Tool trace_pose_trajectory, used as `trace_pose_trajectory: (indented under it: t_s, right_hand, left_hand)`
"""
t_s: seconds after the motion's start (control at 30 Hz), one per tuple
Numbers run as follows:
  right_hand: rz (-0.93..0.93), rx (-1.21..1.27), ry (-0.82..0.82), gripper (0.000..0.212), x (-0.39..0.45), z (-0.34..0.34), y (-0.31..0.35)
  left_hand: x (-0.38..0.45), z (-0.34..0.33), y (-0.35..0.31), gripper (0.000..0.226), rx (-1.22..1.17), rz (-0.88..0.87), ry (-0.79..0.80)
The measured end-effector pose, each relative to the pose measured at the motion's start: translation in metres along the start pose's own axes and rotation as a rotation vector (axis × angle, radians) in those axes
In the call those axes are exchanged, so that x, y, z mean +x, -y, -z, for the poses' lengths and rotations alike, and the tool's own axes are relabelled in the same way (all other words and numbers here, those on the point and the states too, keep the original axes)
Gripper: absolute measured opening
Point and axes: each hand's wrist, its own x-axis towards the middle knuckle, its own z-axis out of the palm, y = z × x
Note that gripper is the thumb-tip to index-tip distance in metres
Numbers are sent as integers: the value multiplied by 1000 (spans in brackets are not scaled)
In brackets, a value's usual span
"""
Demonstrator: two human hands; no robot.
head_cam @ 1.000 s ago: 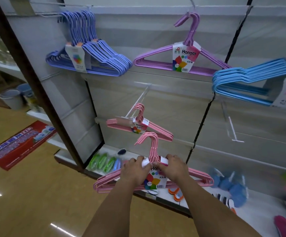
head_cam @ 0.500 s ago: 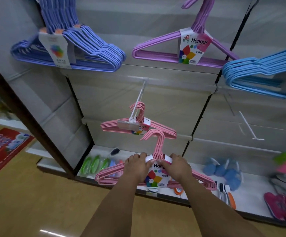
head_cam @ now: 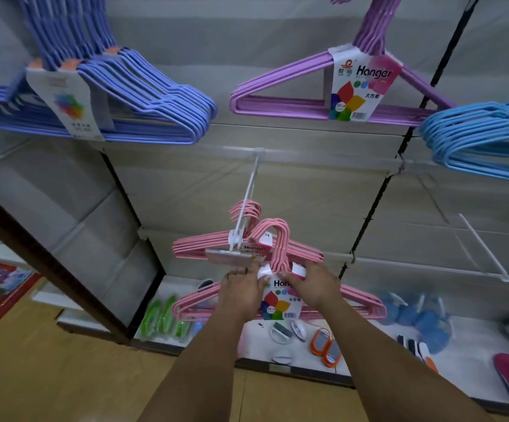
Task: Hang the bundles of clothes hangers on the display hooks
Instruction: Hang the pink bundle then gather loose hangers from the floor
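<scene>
Both the left hand [head_cam: 241, 287] and the right hand [head_cam: 311, 284] pinch the white paper band of a pink plastic hanger bundle [head_cam: 280, 300], its hooks raised just above the grip. The white wire display hook [head_cam: 248, 202] slants above (already carrying another pink bundle [head_cam: 204, 246]). Hanging seems underway; next likely means lifting the hooks over that wire's tip.

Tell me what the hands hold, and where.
Both hands, left hand and right hand, grip one pink hanger bundle at its neck, beside the white label band.

Both hands [head_cam: 277, 287] grip pink hanger bundle [head_cam: 363, 303] below display hook [head_cam: 248, 202]
</scene>
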Motion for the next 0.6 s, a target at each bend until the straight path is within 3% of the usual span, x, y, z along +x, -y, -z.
trace_pose_trajectory:
  t_s: [0.2, 0.37, 0.6]
  right_hand:
    - [26, 31, -75, 74, 6, -20, 13]
    - [81, 67, -131, 70, 8, -32, 25]
    - [136, 30, -92, 53, 16, -38, 50]
  left_hand:
    - [16, 5, 22, 49, 69, -84, -27]
    - [24, 12, 39, 38, 62, -129, -31]
    - [37, 9, 70, 38, -105, -126, -173]
